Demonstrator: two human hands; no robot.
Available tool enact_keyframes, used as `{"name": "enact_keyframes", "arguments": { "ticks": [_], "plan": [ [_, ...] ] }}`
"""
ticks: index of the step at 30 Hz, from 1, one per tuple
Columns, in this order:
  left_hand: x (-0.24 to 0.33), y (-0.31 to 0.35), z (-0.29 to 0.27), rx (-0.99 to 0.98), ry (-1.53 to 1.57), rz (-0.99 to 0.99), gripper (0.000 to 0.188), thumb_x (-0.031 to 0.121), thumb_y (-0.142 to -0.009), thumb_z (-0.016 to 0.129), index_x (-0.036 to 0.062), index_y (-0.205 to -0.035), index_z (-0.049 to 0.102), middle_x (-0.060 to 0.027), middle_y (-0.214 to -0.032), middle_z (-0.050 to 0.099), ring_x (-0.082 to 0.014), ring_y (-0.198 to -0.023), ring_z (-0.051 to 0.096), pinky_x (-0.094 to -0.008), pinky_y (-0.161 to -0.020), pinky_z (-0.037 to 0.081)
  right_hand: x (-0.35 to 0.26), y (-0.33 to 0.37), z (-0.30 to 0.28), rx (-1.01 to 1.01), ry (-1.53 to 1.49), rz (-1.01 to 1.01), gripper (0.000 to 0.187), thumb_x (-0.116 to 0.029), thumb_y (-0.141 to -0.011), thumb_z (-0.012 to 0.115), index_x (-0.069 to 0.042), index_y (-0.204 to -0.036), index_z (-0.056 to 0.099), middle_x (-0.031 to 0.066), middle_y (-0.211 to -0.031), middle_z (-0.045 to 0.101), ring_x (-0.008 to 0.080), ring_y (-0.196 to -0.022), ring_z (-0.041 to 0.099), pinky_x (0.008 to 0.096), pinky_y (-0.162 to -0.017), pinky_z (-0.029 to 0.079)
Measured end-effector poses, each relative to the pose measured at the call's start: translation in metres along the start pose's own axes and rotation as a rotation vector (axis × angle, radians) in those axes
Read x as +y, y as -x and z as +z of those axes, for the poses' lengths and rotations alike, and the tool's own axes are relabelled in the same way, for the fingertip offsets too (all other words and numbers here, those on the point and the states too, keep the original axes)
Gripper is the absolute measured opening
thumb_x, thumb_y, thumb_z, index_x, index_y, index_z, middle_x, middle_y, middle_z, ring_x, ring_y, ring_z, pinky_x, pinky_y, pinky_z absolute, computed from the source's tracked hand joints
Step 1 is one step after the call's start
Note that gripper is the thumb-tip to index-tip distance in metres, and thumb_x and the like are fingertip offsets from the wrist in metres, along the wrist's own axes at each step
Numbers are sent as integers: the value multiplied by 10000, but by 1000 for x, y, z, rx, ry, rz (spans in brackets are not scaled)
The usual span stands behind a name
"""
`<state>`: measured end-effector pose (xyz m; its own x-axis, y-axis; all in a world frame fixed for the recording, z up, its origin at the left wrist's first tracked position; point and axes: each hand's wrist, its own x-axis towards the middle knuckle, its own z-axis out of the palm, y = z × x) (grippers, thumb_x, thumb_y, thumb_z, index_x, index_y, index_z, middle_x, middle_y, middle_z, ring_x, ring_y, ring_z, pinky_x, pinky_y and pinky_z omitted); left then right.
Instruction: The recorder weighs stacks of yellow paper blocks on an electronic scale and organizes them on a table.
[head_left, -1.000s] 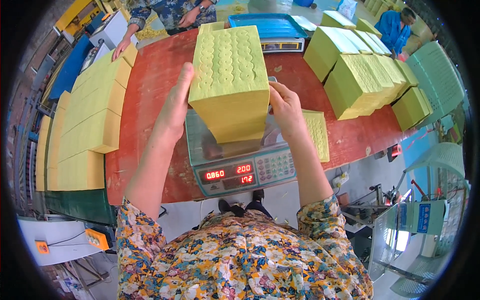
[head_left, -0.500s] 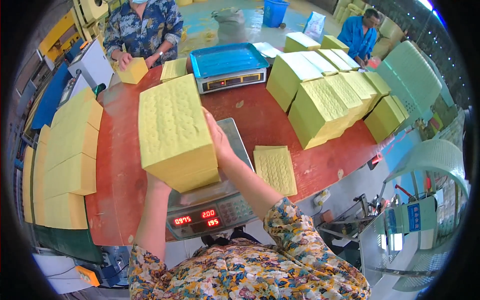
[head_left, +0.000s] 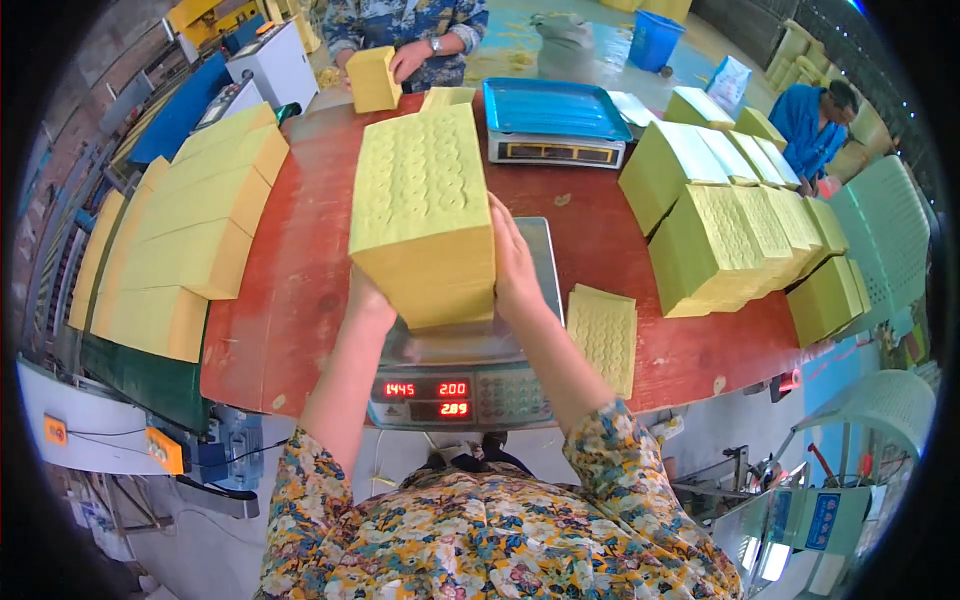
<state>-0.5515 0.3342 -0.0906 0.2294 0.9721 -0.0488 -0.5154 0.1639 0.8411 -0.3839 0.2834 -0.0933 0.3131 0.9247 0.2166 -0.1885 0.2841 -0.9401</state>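
Note:
A thick block of yellow embossed paper sheets (head_left: 425,265) stands over the metal platform of a digital weighing scale (head_left: 462,397) with lit red digits. My left hand (head_left: 372,302) grips the block low on its left side, its fingers mostly hidden behind the paper. On the right face my right hand (head_left: 513,258) presses with fingers together and stretched along it. Both hands hold the block between them. Whether its underside rests fully on the platform I cannot tell. Right of the scale lies a thin pile of the same embossed sheets (head_left: 602,340).
Yellow paper blocks (head_left: 180,235) line the left of the red table (head_left: 250,340); more blocks (head_left: 710,250) stand at right. Beyond is a second scale with a blue tray (head_left: 550,105). Across the table a co-worker's hands hold a yellow block (head_left: 375,80); another person in blue (head_left: 815,130) bends at far right.
My view has swung left, so the surroundings sit further right. The block in my hands is more level over the scale, and the scale's red digits have changed.

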Motion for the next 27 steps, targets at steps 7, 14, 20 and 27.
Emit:
{"name": "enact_keyframes", "arguments": {
  "ticks": [7,14,20,27],
  "plan": [
    [47,91,-63,54,-115,196,610,476,-1054,386,24,-1462,422,-125,-1469,480,-237,-1339,466,-404,-1107,369,-32,159,-17,174,-111,181,409,-250,-1060,451,-2,-1378,522,125,-1307,606,202,-1163,598,349,-983,468],
    [55,224,-164,71,-225,-48,338,286,-1015,520,14,-1178,637,-151,-1102,690,-237,-987,663,-375,-877,508,-10,296,29,157,-217,451,294,-179,-1035,499,13,-1208,639,127,-1048,708,191,-910,675,326,-827,536],
    [70,264,-192,137,-230,-122,300,262,-1010,513,26,-1147,638,-141,-1093,689,-229,-979,659,-356,-866,499,0,353,57,208,-245,548,265,-154,-1025,504,9,-1176,647,116,-1023,707,188,-898,677,322,-816,535],
    [87,276,-191,32,-180,-56,294,250,-1013,505,22,-1141,638,-142,-1089,688,-230,-979,659,-353,-867,503,-6,363,82,111,-123,517,261,-152,-1024,514,27,-1166,642,101,-1002,696,180,-899,672,328,-841,542]
  ]
}}
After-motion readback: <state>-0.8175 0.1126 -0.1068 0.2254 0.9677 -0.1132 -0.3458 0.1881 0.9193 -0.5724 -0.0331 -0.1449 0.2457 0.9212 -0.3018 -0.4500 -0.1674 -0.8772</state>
